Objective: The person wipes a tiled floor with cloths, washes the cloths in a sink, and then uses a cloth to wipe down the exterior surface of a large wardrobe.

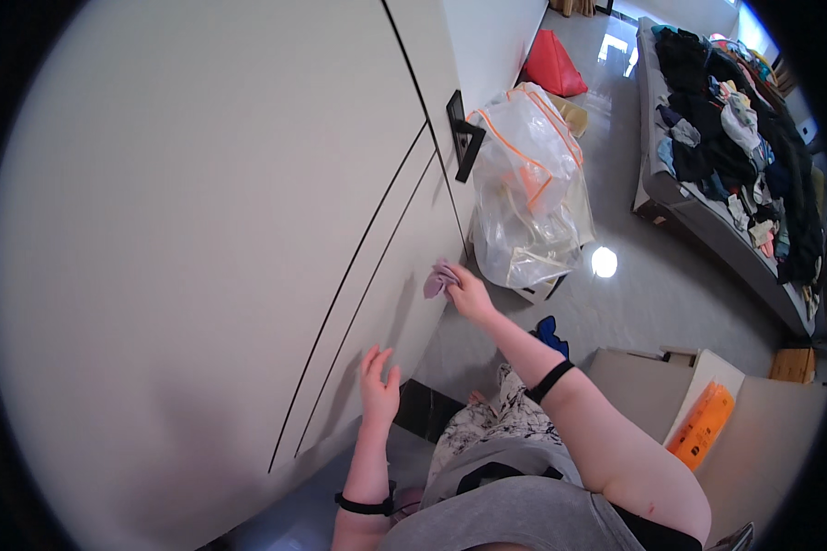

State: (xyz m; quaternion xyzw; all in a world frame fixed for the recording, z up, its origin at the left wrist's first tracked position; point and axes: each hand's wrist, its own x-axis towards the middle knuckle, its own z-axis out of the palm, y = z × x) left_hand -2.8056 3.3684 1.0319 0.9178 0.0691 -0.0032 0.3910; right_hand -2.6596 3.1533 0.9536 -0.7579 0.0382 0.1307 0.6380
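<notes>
A folded mauve cloth (440, 279) is gripped in my right hand (470, 296), close to the right edge of a large off-white door (202, 202). Whether the cloth touches the door's surface I cannot tell. My left hand (379, 389) is lower down, in front of the door, with its fingers spread and nothing in them. Dark grooves run slantwise across the door. Its black lever handle (467, 138) is above my right hand.
Past the door edge stands a clear plastic bag (528, 211) with orange trim. Beyond it is a red bag (554, 64). Clothes (735, 138) are heaped on a bed (650, 151) at the right. An orange packet (703, 424) lies on pale furniture (772, 432) near my right arm.
</notes>
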